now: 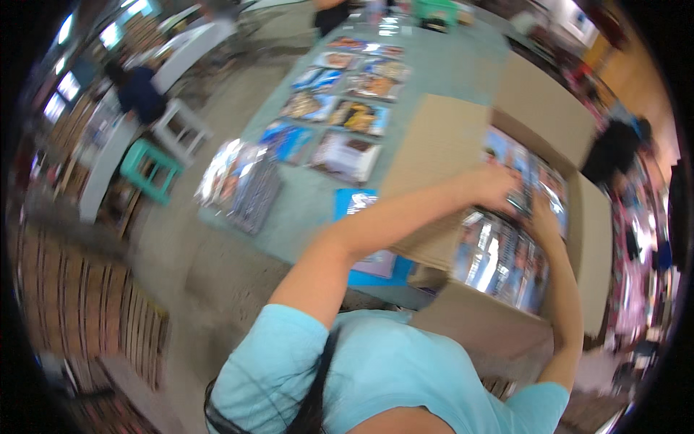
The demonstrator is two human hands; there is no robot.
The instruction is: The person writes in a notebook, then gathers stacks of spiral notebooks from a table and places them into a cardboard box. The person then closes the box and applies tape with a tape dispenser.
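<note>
A brown cardboard carton point(477, 318) stands with its flaps spread at the right, on the table's near end. Inside it are shiny, plastic-wrapped picture packs point(495, 253), standing in rows. My left hand point(495, 186) reaches across into the carton, its fingers curled on a wrapped picture pack point(506, 155) in the far part. From the near right, my right hand point(538, 215) comes in close beside it, fingers pressed against the same packs. Motion blur and the packs partly hide the fingertips of both hands.
On the green table point(455, 61), flat picture packs point(358, 118) lie in two columns. A tall wrapped stack point(238, 186) stands at its left edge, and a blue sheet point(376, 278) lies beside the carton. Farther left are a green stool point(150, 170), a white stool point(181, 130) and a seated person point(141, 94).
</note>
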